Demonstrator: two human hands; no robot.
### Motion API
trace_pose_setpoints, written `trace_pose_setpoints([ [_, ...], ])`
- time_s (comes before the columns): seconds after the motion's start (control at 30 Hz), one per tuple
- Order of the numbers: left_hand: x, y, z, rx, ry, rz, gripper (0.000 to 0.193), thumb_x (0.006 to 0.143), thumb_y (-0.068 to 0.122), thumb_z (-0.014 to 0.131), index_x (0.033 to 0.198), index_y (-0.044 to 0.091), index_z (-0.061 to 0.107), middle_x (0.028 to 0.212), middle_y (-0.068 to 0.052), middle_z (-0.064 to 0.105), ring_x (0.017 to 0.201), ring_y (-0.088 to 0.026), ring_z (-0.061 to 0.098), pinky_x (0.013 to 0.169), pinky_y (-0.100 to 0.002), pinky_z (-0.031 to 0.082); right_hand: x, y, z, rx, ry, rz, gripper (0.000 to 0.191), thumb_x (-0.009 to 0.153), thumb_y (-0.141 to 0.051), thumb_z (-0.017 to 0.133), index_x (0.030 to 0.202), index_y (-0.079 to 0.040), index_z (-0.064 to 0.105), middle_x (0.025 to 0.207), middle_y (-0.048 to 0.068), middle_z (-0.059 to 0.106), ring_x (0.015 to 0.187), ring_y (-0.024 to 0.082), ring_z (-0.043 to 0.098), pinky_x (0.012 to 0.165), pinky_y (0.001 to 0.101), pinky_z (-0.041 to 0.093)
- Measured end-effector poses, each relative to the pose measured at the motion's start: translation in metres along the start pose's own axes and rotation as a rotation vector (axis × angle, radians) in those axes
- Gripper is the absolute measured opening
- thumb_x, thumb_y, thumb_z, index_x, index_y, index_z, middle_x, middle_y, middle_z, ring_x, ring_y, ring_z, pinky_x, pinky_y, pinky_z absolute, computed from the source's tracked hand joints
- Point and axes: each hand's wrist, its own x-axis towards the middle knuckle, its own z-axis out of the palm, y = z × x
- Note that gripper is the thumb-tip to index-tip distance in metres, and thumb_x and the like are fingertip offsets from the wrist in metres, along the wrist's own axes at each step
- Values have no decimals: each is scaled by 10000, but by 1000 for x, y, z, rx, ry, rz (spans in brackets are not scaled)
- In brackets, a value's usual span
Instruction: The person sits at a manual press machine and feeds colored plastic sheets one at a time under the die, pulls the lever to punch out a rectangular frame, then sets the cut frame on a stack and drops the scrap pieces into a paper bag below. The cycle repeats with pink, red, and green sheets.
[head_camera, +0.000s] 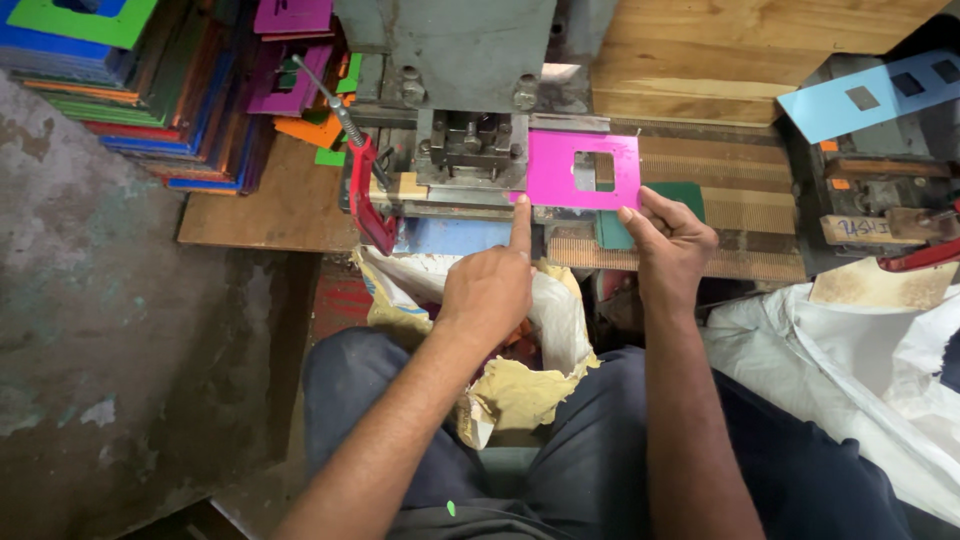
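While sitting close against a wooden workbench (280, 215), a person is feeding a bright pink plastic sheet (560, 170) into the grey punching press (470, 60) bolted above it. The left hand (490, 290) is pressing its outstretched index finger onto the sheet's lower left corner at the foot of the press, the other fingers curled in and holding nothing. The right hand (672, 245) is pinching the sheet's lower right edge between thumb and fingertips, keeping it flat and level on the bench. One square window (594, 170) is already showing through the right half of the sheet, so the work is judged to be partly done; the left part is lying under the tooling, and whether a further cut has been made there cannot be told. The sheet is looking thin, stiff, glossy and cleanly edged, with no visible bend. A red clamp (365, 195) is gripping the bench edge just beside the left hand, a stack of coloured sheets (140, 90) is lying at the far left, and a pale blue sheet with several square cutouts (870, 100) is resting on another machine at the right. A yellowish sack (520, 390) is sitting between the person's knees, below the press.
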Motion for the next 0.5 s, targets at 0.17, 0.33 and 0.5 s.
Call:
trace_pose_setpoints([
  [0.17,0,1,-2,-1,6,4,888,885,240,707,1573,-57,232,774,-161,733,708,-342,721,647,-472,571,2,-4,-1,-37,-14,-7,289,878,35,823,1162,31,767,896,-51,646,756,9,535,689,166,458],
  [0.33,0,1,-8,2,-39,-42,907,896,244,700,1557,-119,196,783,-176,732,711,-351,722,655,-476,572,0,-9,7,-69,-38,40,280,882,24,835,1157,29,781,872,-37,627,735,23,518,643,186,431],
  [0.5,-3,-7,-16,3,-80,-136,955,894,254,694,1545,-165,134,798,-186,737,706,-357,727,664,-477,578,-4,-13,34,-160,-62,-58,274,868,-1,842,1133,15,778,897,-13,668,754,39,573,668,193,471],
])
